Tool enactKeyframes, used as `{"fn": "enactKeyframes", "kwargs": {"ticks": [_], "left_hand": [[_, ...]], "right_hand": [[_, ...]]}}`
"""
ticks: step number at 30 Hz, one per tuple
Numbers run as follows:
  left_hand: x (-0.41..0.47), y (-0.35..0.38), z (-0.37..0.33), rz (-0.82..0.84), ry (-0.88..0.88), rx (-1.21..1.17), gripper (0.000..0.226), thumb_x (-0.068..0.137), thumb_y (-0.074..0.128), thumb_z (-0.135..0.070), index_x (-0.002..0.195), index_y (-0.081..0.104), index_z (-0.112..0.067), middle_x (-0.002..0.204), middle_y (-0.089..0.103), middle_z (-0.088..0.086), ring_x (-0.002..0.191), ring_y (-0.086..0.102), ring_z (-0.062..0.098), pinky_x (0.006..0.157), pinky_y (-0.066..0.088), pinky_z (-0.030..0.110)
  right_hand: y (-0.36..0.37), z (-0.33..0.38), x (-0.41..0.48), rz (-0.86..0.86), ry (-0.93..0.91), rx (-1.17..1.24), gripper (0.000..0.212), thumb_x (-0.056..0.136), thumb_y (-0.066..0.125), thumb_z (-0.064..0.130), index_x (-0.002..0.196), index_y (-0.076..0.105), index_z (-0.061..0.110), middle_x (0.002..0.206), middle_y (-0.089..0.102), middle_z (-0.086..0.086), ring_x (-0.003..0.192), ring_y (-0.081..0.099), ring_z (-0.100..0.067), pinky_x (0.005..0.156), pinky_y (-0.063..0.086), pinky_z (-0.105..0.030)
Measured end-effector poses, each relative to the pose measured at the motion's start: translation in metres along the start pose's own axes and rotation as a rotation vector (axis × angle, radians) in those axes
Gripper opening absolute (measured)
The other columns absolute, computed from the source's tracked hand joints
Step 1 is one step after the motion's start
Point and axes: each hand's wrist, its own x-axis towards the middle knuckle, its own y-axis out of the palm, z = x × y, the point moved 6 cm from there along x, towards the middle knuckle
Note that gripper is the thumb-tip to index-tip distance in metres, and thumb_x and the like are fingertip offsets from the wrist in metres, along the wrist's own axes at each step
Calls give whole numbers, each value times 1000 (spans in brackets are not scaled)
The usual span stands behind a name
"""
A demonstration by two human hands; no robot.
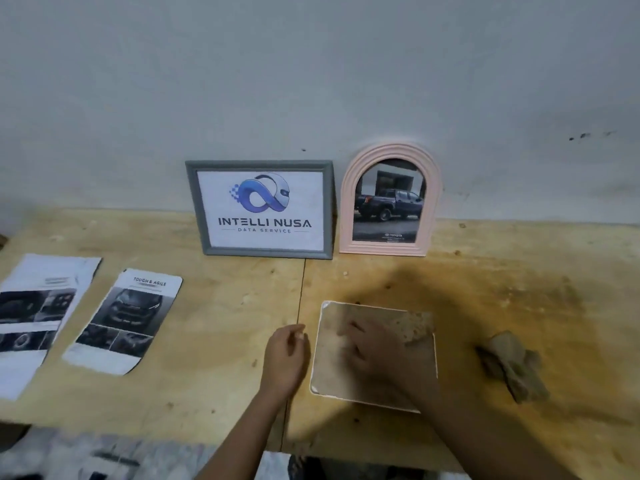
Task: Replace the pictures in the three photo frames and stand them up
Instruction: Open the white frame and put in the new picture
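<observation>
Right hand flat on frame

right hand blurred, covers part of flat frame | left printed sheet cut by left edge | crumpled cloth smeared | bottom-edge clutter unreadable | both forearms cut off

Head camera, close, looking down over table toward wall.

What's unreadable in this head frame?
- Flat frame, head view: face mostly covered by the blurred right hand; picture inside can't be told.
- Left sheet: cut off by the left edge, text too small.
- Crumpled object at right: blurred, unidentifiable.
</observation>
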Motion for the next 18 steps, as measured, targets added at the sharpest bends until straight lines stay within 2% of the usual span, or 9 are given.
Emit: {"fn": "enactKeyframes", "kwargs": {"ticks": [2, 4, 7, 10, 15, 18], "left_hand": [[-22, 2, 9, 2, -45, -21, 23, 95, 50, -17, 113, 64, -16, 111, 64, -2, 99, 57, 10, 86, 48, 26], [-39, 6, 12, -6, -98, -45, 23, 94, 51, -18, 113, 65, -17, 110, 64, -3, 96, 57, 6, 83, 48, 21], [-54, 11, 12, -27, -150, -79, 23, 92, 53, -15, 111, 66, -17, 104, 63, -5, 92, 56, 2, 78, 46, 12], [-60, 12, 4, -55, -148, -124, 18, 88, 58, -8, 96, 70, -18, 92, 66, -3, 85, 59, 7, 76, 48, 20], [-62, 14, 4, -111, -234, -92, 18, 84, 58, -1, 84, 72, -13, 82, 67, 0, 78, 62, 16, 74, 50, 30], [-63, 15, 4, -128, -282, -124, 20, 83, 59, 1, 78, 71, -14, 81, 66, 2, 78, 60, 17, 74, 48, 29]], "right_hand": [[-10, -2, 22, 157, -2, -146, 66, 82, 43, 58, 138, 38, 21, 140, 37, -3, 126, 37, -24, 102, 31, -36], [-16, 2, 41, 206, -58, -254, 77, 76, 62, 56, 139, 32, 23, 139, 34, -1, 122, 36, -23, 98, 35, -38], [-12, 6, 57, 276, -70, -387, 91, 62, 74, 58, 136, 34, 25, 137, 34, 0, 119, 37, -23, 87, 39, -38], [-12, 11, 64, 298, -66, -469, 93, 55, 79, 57, 132, 37, 26, 132, 34, 1, 117, 36, -22, 84, 37, -36], [-17, 18, 69, 306, -55, -480, 93, 52, 84, 50, 128, 34, 26, 129, 34, -1, 119, 36, -22, 91, 39, -38], [-20, 24, 71, 270, -112, -489, 90, 52, 84, 50, 123, 34, 26, 126, 34, 1, 116, 36, -20, 91, 39, -35]]}}
